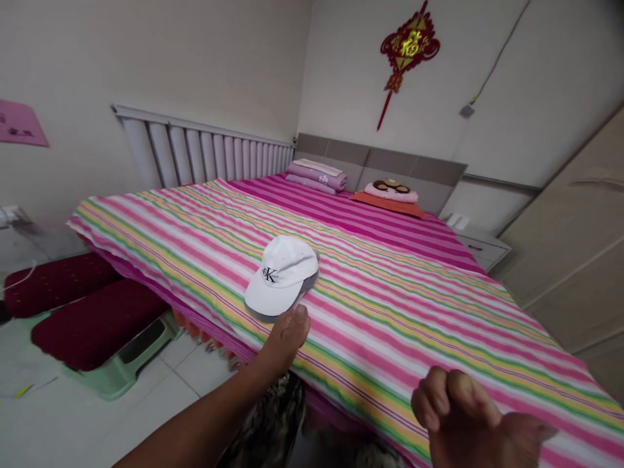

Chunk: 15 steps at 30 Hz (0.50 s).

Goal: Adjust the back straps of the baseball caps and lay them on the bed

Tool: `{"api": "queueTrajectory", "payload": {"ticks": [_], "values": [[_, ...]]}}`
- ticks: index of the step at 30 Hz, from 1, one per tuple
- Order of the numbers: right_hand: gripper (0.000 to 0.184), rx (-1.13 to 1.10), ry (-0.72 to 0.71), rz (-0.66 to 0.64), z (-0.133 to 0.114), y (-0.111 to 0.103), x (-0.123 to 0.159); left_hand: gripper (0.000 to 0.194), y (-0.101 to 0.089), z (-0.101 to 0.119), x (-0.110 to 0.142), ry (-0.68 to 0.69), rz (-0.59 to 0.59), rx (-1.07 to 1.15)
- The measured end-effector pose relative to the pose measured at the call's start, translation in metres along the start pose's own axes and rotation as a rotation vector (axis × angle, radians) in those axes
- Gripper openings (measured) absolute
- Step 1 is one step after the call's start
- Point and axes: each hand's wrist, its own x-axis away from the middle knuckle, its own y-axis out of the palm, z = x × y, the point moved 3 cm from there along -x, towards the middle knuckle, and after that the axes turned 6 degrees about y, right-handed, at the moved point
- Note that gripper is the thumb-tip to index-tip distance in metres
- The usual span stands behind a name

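Note:
A white baseball cap [284, 266] with black "CK" lettering lies on the striped sheet [390, 312], its brim toward the lower left. At the near right corner of the brim is my left hand [288, 335], thumb uppermost and fingers bent. Most of those fingers are hidden, so whether they grip the cap does not show. My right hand [470, 416] hovers over the near part of the bed at the lower right. Its fingers are curled, the thumb stands apart, and nothing is in it.
Folded purple bedding [316, 177] and a pink bear-patterned item [391, 190] lie near the headboard [380, 162]. Red-topped green stools [112, 325] stand at the left. A radiator [209, 149] lines the wall; a bedside cabinet [480, 247] stands at the right.

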Motion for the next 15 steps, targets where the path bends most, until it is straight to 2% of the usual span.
{"api": "queueTrajectory", "payload": {"ticks": [2, 4, 6, 8, 11, 15], "values": [[0.047, 0.134, 0.024, -0.014, 0.015, -0.003, 0.0, 0.057, -0.005, -0.017, 0.001, -0.133, 0.067, 0.054], [0.027, 0.369, 0.057, -0.012, 0.035, -0.011, 0.0, 0.048, -0.014, -0.041, 0.005, -0.28, 0.168, 0.198], [0.039, 0.646, 0.05, -0.041, 0.06, -0.023, 0.0, 0.035, -0.027, -0.067, 0.011, -0.419, 0.301, 0.408], [0.03, 0.868, -0.068, -0.061, 0.087, -0.037, 0.0, 0.022, -0.041, -0.09, 0.016, -0.533, 0.486, 0.583], [0.029, 0.941, -0.161, -0.151, 0.133, -0.055, 0.002, 0.01, -0.06, -0.112, 0.019, -0.565, 0.701, 0.687], [0.026, 0.91, -0.053, -0.252, 0.182, -0.062, 0.01, 0.006, -0.072, -0.12, 0.01, -0.592, 0.749, 0.719]]}}
